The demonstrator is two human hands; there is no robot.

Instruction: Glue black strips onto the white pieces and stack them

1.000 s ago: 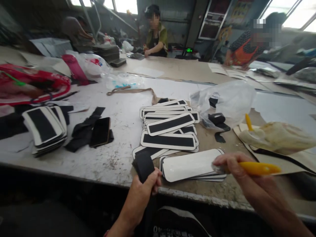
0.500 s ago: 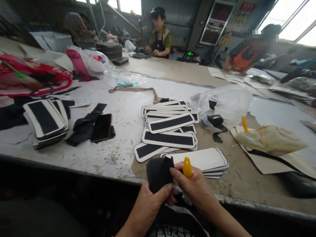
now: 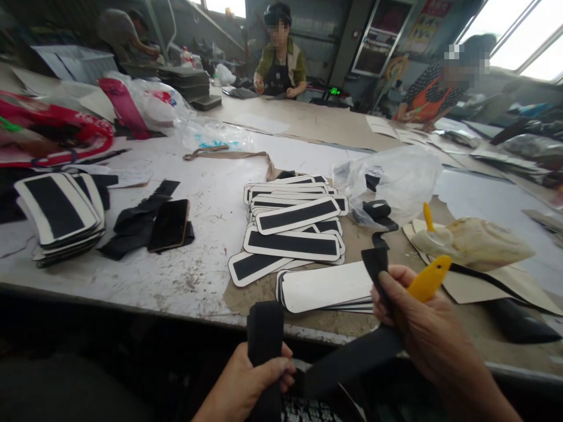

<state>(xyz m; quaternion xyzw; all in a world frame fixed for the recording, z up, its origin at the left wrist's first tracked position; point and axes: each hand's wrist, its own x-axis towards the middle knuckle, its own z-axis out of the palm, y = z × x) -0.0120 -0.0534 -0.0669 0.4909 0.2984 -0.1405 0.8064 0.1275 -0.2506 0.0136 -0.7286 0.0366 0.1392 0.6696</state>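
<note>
My left hand (image 3: 257, 381) is closed around a folded bundle of black strips (image 3: 266, 328) at the table's front edge. My right hand (image 3: 422, 316) pinches the end of a black strip (image 3: 352, 363), which sags toward my left hand. A yellow-handled tool (image 3: 433, 278) is also gripped in my right hand; its working end is hidden. Just behind my hands lies a stack of white rounded panels (image 3: 328, 287), partly covered by my right hand. Beyond it is a loose pile of white panels with black strips on them (image 3: 292, 243).
On the left lie another panel stack (image 3: 59, 208), black scraps (image 3: 138, 217) and a phone (image 3: 169, 225). To the right are a clear plastic bag (image 3: 396, 179) and a cut-open plastic bottle (image 3: 488, 243) with a yellow handle in it (image 3: 428, 217). Several people work across the tables.
My hands have moved apart. The right one has gone to the right, drawing out a black strip and carrying the yellow-handled tool; the left keeps the bundle. The view has shifted slightly right.
</note>
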